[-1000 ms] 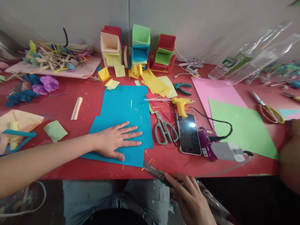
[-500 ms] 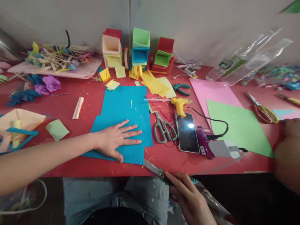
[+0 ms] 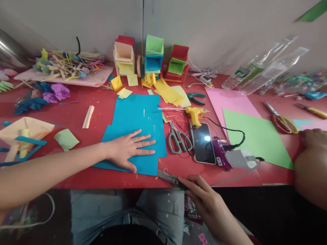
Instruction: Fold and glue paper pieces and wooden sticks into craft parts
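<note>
My left hand (image 3: 129,148) lies flat with fingers spread on a blue paper sheet (image 3: 138,119) that covers the red table (image 3: 84,102). At the table's near edge my right hand (image 3: 206,200) is closed around a utility knife (image 3: 168,177). The knife's blade points left, close to the blue sheet's lower right corner.
Grey scissors (image 3: 177,139), a phone (image 3: 203,143), a yellow glue gun (image 3: 195,114) and a purple charger (image 3: 224,153) lie right of the sheet. Green (image 3: 255,136) and pink paper (image 3: 230,98) sit further right. Another person's arm (image 3: 310,163) rests at the right edge. Paper boxes (image 3: 153,56) stand at the back.
My right hand with the knife has moved up from below the table edge, closer to the blue sheet's corner. My left hand stays flat on the sheet.
</note>
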The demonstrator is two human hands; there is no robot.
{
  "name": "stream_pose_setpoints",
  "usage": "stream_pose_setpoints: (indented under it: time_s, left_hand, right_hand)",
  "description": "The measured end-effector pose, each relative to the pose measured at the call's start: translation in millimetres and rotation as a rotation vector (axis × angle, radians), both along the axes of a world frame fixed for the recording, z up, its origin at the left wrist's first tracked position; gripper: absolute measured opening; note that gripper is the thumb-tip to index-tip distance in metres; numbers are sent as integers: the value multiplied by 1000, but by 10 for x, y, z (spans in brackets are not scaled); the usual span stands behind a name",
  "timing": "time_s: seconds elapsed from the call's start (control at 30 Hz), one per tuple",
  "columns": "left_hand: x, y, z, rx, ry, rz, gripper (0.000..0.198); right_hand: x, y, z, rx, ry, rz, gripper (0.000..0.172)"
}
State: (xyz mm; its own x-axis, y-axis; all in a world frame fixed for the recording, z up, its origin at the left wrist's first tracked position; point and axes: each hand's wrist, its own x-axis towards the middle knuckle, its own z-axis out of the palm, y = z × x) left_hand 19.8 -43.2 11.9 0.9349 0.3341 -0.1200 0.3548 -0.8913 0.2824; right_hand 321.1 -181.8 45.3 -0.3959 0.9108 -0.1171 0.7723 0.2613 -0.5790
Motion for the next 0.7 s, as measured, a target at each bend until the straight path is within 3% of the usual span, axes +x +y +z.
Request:
stream_pose_setpoints:
  time_s: [0.33,0.5,0.7]
  left_hand:
    - [-34,-11,-29,47,-12,-4,74]
    - [-40,-42,-41,92,-20,14,74]
    - [-64,-107,-62,147,-4,90,79]
  right_hand:
    - [-4,-56,-71,-39,54,-34,35]
    - [-6,0,-61,-35,72,17,36]
    - [15,16,-96,65,51,70,34]
